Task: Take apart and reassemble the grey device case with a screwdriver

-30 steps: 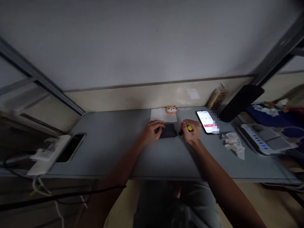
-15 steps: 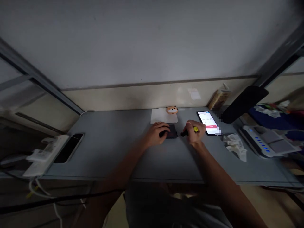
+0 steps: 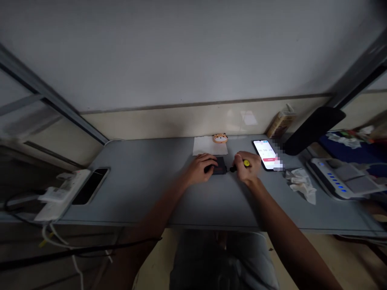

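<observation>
A flat black rectangular device (image 3: 220, 166) lies on the grey desk (image 3: 136, 181) just in front of a white paper sheet (image 3: 210, 146). My left hand (image 3: 201, 168) sits over its left part, fingers curled onto it. My right hand (image 3: 246, 166) grips a yellow-and-black handled screwdriver (image 3: 246, 163) close to the device's right side. The shaft and tip are hidden or too dark to see. A lit smartphone (image 3: 265, 155) showing a timer lies just beyond my right hand.
A small orange animal figure (image 3: 219, 138) stands at the back edge, and a cardboard box (image 3: 281, 125) sits back right. Crumpled tissue (image 3: 300, 185) lies right. A power strip (image 3: 63, 196) and dark phone (image 3: 90, 186) sit left; a device with blue lights (image 3: 341, 180) is beyond the right edge.
My left hand has moved right, further over the black device. The view has shifted slightly, and my right hand stays beside the device with the screwdriver.
</observation>
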`<state>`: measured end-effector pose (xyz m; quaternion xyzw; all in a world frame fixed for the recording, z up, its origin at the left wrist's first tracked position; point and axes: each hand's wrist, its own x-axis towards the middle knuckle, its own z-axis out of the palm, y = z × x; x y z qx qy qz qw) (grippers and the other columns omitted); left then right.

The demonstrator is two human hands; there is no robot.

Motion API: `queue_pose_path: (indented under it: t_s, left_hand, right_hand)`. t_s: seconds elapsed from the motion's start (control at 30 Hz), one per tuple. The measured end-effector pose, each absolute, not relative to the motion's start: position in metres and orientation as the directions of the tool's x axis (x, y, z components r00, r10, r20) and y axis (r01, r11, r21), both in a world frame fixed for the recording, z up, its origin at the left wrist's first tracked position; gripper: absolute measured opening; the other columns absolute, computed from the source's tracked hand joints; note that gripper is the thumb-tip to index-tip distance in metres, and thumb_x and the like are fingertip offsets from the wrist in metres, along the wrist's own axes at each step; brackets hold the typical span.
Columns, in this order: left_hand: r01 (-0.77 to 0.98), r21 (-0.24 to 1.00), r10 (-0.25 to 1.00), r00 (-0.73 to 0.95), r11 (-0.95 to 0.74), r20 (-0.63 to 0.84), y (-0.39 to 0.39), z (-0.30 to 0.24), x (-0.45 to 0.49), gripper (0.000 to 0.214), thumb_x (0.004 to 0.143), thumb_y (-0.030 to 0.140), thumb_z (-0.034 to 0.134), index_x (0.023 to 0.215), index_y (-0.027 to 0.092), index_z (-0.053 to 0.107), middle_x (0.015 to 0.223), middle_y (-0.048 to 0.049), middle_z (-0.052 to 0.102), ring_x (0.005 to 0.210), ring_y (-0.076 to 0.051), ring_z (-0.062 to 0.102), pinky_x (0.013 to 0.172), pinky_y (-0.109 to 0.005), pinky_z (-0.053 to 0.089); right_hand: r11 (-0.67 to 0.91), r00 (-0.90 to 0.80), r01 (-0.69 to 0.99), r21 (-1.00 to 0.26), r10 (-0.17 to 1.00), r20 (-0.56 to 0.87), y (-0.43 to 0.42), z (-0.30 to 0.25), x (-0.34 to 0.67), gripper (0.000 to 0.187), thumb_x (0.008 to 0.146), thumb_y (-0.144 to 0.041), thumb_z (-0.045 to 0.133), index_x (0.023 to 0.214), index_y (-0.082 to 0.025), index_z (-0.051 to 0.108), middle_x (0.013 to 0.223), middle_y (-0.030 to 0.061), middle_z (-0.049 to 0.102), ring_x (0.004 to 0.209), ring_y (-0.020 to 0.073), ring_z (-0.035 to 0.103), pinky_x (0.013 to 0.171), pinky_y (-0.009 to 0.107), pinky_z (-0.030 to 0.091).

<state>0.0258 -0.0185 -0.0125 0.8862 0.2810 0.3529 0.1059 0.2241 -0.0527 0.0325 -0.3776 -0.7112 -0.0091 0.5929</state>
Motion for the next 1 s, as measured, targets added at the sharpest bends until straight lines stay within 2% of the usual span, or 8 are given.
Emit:
queue_pose_path:
  t_s: [0.3,0.47,0.7,0.8,0.87,0.93,1.0]
  left_hand:
    - [0.451,0.376,0.587,0.601,-0.809,0.542,-0.018,-0.016,0.026,0.023,0.089,0.010,0.055,0.100,0.022,0.071,0.111,-0.0066,0.074,0.105,-0.022,0.069,0.096,-0.042,0.055]
    - [0.427,0.363,0.559,0.598,-0.828,0.574,-0.017,-0.016,0.026,0.023,0.087,0.007,0.056,0.098,0.021,0.070,0.109,-0.0068,0.074,0.105,-0.021,0.069,0.095,-0.040,0.055]
    - [0.430,0.367,0.564,0.590,-0.825,0.578,-0.017,-0.019,0.029,0.021,0.088,0.008,0.056,0.097,0.022,0.070,0.109,-0.0065,0.074,0.104,-0.021,0.070,0.094,-0.041,0.055]
    - [0.406,0.394,0.566,0.576,-0.824,0.590,-0.016,-0.017,0.029,0.019,0.090,0.010,0.056,0.093,0.022,0.070,0.105,-0.0059,0.074,0.101,-0.020,0.070,0.092,-0.040,0.056]
    - [0.383,0.443,0.585,0.497,-0.811,0.641,-0.013,-0.008,0.021,0.019,0.094,0.013,0.053,0.090,0.022,0.069,0.101,-0.0051,0.074,0.097,-0.019,0.070,0.090,-0.038,0.058]
    - [0.409,0.508,0.634,0.283,-0.758,0.719,-0.010,0.012,0.004,0.020,0.100,0.018,0.050,0.090,0.022,0.067,0.098,-0.0035,0.072,0.096,-0.017,0.069,0.089,-0.036,0.058]
    - [0.438,0.562,0.651,0.072,-0.701,0.756,-0.008,0.037,-0.018,0.018,0.104,0.026,0.050,0.101,0.021,0.067,0.105,-0.0037,0.070,0.099,-0.018,0.068,0.092,-0.039,0.057]
  right_hand:
    - [0.677,-0.018,0.575,-0.458,0.571,0.821,-0.052,0.033,0.230,0.046,0.093,-0.021,0.048,0.047,-0.023,0.044,0.043,-0.0006,0.050,0.040,0.0115,0.048,0.047,0.027,0.035]
    - [0.696,-0.021,0.567,-0.441,0.547,0.837,-0.051,0.033,0.227,0.048,0.094,-0.020,0.046,0.046,-0.023,0.042,0.041,-0.0013,0.048,0.038,0.0108,0.046,0.045,0.027,0.033]
    - [0.684,0.034,0.558,-0.469,0.546,0.837,-0.053,0.033,0.226,0.055,0.100,-0.030,0.042,0.045,-0.023,0.044,0.041,-0.0005,0.049,0.039,0.0108,0.046,0.045,0.027,0.034]
    - [0.690,-0.014,0.550,-0.471,0.572,0.820,-0.053,0.033,0.225,0.056,0.100,-0.032,0.042,0.045,-0.023,0.042,0.041,-0.0001,0.047,0.039,0.0115,0.045,0.046,0.028,0.034]
    - [0.698,-0.049,0.528,-0.483,0.593,0.803,-0.053,0.033,0.225,0.052,0.098,-0.030,0.044,0.047,-0.023,0.042,0.042,-0.0005,0.047,0.040,0.0120,0.045,0.047,0.029,0.033]
    - [0.687,-0.048,0.523,-0.504,0.614,0.788,-0.052,0.033,0.227,0.049,0.097,-0.029,0.046,0.048,-0.023,0.043,0.042,-0.0009,0.048,0.040,0.0121,0.045,0.048,0.029,0.033]
    - [0.665,-0.031,0.540,-0.516,0.628,0.777,-0.051,0.032,0.229,0.049,0.096,-0.029,0.046,0.047,-0.023,0.042,0.042,-0.0009,0.048,0.040,0.0118,0.046,0.048,0.028,0.033]
